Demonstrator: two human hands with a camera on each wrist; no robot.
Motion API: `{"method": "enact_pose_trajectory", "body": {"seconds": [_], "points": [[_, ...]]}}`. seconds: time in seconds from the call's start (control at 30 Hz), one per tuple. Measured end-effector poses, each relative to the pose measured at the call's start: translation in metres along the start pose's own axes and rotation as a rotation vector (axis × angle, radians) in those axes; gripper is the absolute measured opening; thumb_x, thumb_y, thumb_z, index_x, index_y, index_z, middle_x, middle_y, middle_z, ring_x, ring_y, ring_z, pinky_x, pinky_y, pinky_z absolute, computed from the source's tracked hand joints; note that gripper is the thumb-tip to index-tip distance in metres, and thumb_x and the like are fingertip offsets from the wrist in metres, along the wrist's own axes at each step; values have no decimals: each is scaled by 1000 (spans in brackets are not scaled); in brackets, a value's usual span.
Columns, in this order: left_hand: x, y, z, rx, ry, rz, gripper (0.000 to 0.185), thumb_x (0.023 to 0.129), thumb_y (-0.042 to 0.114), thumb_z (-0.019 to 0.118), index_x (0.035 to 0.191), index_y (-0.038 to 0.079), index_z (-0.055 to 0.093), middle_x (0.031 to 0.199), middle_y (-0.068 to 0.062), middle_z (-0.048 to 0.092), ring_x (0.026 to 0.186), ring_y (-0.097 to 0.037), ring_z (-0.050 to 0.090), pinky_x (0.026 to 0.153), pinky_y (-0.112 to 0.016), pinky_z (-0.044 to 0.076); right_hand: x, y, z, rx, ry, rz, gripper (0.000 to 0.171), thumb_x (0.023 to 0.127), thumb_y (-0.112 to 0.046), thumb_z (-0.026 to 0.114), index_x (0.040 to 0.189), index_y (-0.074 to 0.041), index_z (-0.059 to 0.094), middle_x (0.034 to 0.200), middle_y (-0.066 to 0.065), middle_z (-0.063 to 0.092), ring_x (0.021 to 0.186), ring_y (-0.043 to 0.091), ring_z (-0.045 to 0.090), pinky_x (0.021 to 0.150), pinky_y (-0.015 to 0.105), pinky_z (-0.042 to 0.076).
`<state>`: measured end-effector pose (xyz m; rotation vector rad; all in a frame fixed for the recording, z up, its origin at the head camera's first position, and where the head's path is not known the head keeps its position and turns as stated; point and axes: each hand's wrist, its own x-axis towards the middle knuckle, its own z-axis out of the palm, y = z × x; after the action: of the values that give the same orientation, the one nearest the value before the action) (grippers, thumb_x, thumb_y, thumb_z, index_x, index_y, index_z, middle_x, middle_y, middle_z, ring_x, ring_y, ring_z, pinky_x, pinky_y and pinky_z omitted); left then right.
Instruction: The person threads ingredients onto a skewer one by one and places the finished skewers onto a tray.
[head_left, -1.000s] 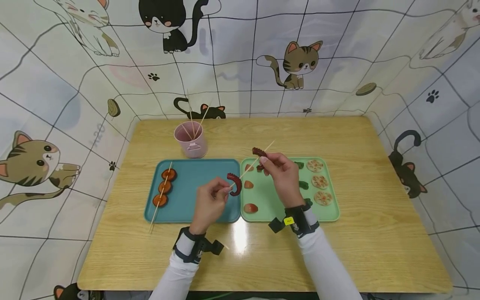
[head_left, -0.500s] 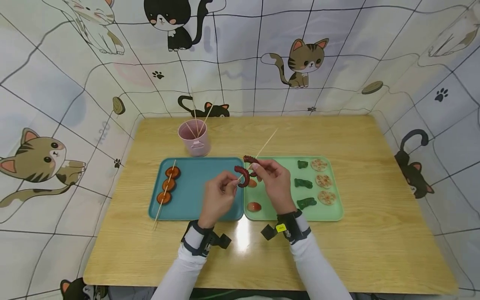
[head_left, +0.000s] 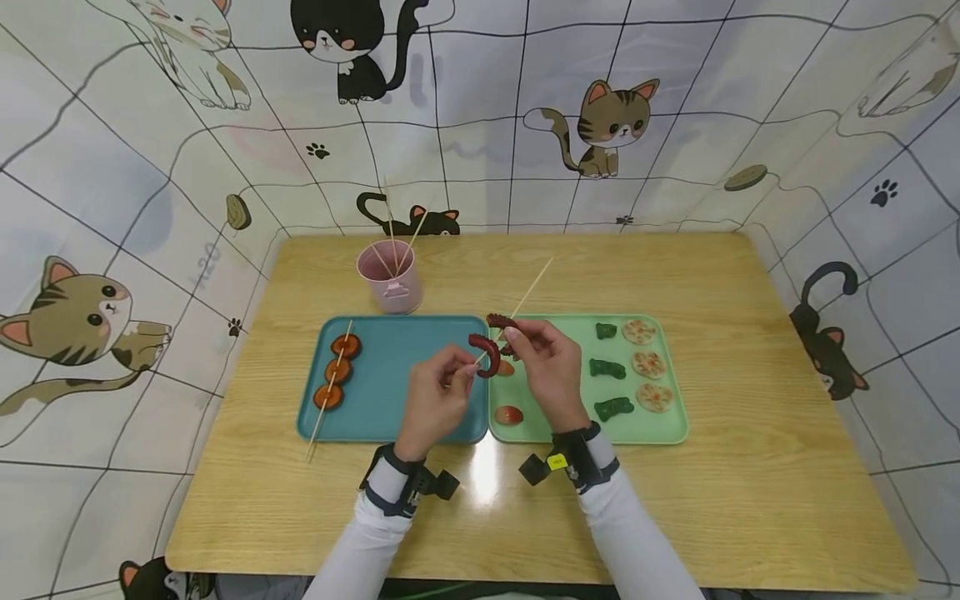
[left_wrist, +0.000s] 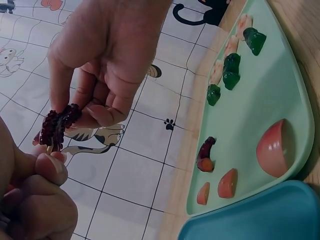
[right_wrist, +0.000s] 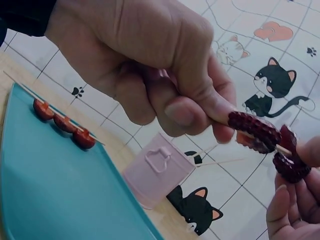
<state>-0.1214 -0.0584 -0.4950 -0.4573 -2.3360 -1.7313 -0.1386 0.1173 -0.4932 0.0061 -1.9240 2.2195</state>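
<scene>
My left hand (head_left: 437, 398) pinches a thin bamboo skewer (head_left: 536, 283) close to its lower end. A dark red, curled octopus tentacle piece (head_left: 492, 357) sits on the skewer just beyond those fingertips. My right hand (head_left: 553, 371) holds a second tentacle piece (right_wrist: 255, 131) between thumb and fingers, with the skewer passing through it. Only a short stretch of skewer shows between the two pieces in the right wrist view. The pointed end sticks out up and to the right. A third tentacle piece (left_wrist: 205, 155) lies on the green tray (left_wrist: 270, 70).
On the blue tray (head_left: 405, 417) lies a skewer with three round brown slices (head_left: 337, 370). The green tray also bears reddish wedges (head_left: 508, 414), green pepper-like pieces (head_left: 607, 368) and pale lotus root slices (head_left: 648, 363). Behind stands a pink bucket (head_left: 392, 283) with several skewers.
Over the last second the hands came closer together, and the second tentacle piece moved down the skewer towards the first. In the last half second almost nothing differs.
</scene>
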Motion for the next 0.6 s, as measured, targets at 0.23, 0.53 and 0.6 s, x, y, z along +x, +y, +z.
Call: {"method": "enact_pose_trajectory", "body": {"seconds": [0.23,0.53,0.6], "points": [[1,3,4,45,5,25,17,94,-6,62,86,6,68,60,-5,60,51,-6,50,45,-16,39,-2,-2,6,17,70,-52,21,96,-10,72,111,5,72,99,28,71,80,10,71,74,24,60],[2,0,3,-20,39,-14,19,94,-14,55,87,-1,67,61,-15,60,52,-5,48,50,-16,38,17,-4,-20,-119,-151,36,25,98,-18,72,119,-5,72,105,15,75,85,16,73,80,28,60],[2,-3,-1,-10,62,-26,18,93,-15,55,87,-2,67,60,-16,59,51,-4,47,50,-16,37,26,-5,-30,-152,-214,61,29,100,-23,69,125,-8,71,112,16,74,91,23,74,83,32,61]]}}
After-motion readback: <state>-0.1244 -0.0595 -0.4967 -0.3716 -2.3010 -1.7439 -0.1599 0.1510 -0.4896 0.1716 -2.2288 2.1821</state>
